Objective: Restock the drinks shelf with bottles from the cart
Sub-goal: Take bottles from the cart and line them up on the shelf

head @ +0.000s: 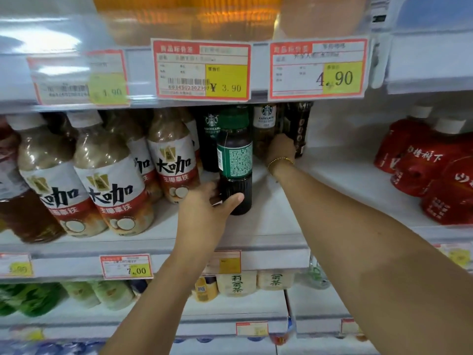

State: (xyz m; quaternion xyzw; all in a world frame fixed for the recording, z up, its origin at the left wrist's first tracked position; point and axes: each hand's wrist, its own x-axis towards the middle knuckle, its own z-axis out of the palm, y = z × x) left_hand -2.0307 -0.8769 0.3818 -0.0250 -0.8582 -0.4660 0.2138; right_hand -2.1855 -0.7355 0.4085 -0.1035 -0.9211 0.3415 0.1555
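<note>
1. The left hand wraps the base of a dark bottle with a green cap, keeping it upright near the shelf's front edge, likely so it can slide back.
2. The right hand reaches deep, fingers closed against a black bottle at the back edge, apparently straightening that row.
3. Milk coffee bottles fill the left side.

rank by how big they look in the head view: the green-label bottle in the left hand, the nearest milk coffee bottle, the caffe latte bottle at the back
1. Nearest milk coffee bottle
2. Green-label bottle
3. Caffe latte bottle

The first two look close, and the milk coffee bottle stands nearer the camera, so that order is unsure. The caffe latte bottle is partly hidden, far back.
</note>
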